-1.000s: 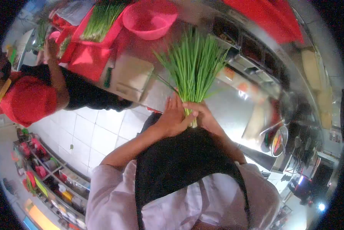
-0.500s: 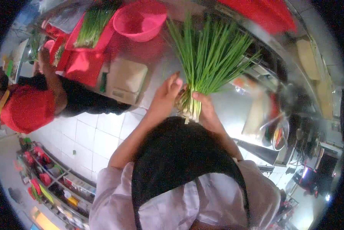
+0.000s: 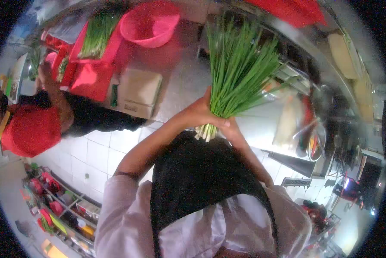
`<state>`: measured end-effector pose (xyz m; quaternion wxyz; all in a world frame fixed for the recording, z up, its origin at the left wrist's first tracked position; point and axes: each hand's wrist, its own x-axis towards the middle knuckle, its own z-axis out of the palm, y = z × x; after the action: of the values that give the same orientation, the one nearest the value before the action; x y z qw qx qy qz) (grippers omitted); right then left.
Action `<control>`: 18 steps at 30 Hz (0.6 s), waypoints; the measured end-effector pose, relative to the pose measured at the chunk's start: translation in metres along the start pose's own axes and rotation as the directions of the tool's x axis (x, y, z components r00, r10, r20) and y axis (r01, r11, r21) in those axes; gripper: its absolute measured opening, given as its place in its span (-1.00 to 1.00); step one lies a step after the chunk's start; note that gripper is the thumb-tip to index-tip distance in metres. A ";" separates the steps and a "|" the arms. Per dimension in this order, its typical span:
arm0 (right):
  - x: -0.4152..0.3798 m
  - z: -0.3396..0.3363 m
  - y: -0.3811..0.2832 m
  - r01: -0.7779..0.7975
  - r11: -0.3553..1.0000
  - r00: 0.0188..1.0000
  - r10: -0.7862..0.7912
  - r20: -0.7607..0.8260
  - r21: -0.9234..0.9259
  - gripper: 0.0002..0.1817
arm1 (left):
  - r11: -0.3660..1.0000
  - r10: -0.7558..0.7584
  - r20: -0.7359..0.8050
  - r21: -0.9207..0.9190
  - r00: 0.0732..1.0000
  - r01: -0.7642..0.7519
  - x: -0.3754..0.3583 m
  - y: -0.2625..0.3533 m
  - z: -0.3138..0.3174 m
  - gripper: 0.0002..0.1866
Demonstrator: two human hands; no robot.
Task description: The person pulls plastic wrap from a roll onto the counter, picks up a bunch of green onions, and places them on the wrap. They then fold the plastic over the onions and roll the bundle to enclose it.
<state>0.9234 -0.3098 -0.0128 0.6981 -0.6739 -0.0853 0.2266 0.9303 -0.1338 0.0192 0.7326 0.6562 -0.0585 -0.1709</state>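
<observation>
A bunch of long green stalks (image 3: pixel 240 64) with pale root ends stands fanned out in front of my chest. Wrapped round its lower part is my left hand (image 3: pixel 203 114), the thumb lying across the stalks. My right hand (image 3: pixel 231 128) is closed on the same bunch from the right side, its fingers mostly hidden behind the stalks and my left hand. The white ends stick out below both hands, close to the black apron (image 3: pixel 201 172).
Left of the bunch, the metal counter (image 3: pixel 182 81) holds a pink basin (image 3: pixel 152 30), a scale (image 3: pixel 140 92) and a tray of more green stalks (image 3: pixel 99 36). A co-worker in a red cap (image 3: pixel 31 129) stands at the far left. A bowl (image 3: pixel 315 146) sits at the right.
My left hand has gone from partly open beside the stalks to wrapped round them. The bunch is gathered tighter, and its leaves spread less to the left.
</observation>
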 end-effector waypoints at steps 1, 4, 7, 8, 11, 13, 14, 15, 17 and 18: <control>-0.004 -0.002 -0.008 -0.090 0.996 0.996 0.090 0.020 -0.029 -0.48 | 1.000 -0.028 0.029 -0.005 0.999 0.028 0.001 -0.004 0.002 0.27; -0.008 -0.010 -0.016 -0.185 0.968 0.972 0.206 0.112 -0.171 -0.42 | 0.996 0.059 -0.016 0.070 0.998 -0.058 0.010 -0.029 0.010 0.19; -0.012 -0.013 -0.040 -0.245 0.962 0.945 0.265 0.191 -0.120 -0.29 | 0.994 0.077 0.001 -0.074 0.997 -0.077 0.009 -0.031 0.021 -0.08; -0.014 -0.014 -0.038 -0.252 0.962 0.949 0.267 0.165 -0.110 -0.29 | 0.995 0.070 0.029 -0.078 0.997 -0.068 0.007 -0.029 0.025 -0.08; -0.024 -0.010 -0.029 -0.225 0.972 0.963 0.233 0.138 -0.074 -0.29 | 0.956 -0.024 0.067 -0.291 0.997 0.043 0.002 -0.025 0.031 -0.29; -0.034 0.000 -0.012 -0.212 0.935 0.975 0.223 -0.007 0.283 -0.25 | 0.950 -0.072 0.037 -0.301 0.997 0.080 -0.001 -0.030 0.033 -0.40; -0.037 0.005 -0.006 -0.198 0.931 0.974 0.222 -0.044 0.308 -0.21 | 0.959 -0.073 0.047 -0.272 0.996 0.083 -0.001 -0.039 0.033 -0.46; -0.042 0.005 -0.003 -0.197 0.926 0.971 0.229 -0.066 0.321 -0.21 | 0.957 -0.085 0.071 -0.270 0.994 0.101 -0.004 -0.049 0.035 -0.46; -0.049 0.007 -0.003 -0.290 0.899 0.940 0.331 -0.076 0.329 -0.22 | 0.914 -0.141 0.090 -0.370 0.986 0.165 -0.012 -0.061 0.038 -0.50; -0.050 0.008 0.006 -0.232 0.903 0.959 0.274 -0.069 0.362 -0.22 | 0.913 -0.147 0.103 -0.368 0.984 0.175 -0.016 -0.065 0.039 -0.50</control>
<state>0.8747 -0.3241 -0.0089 0.7753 -0.5562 0.0860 0.2867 0.8919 -0.1700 -0.0371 0.8255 0.4996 0.0024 -0.2626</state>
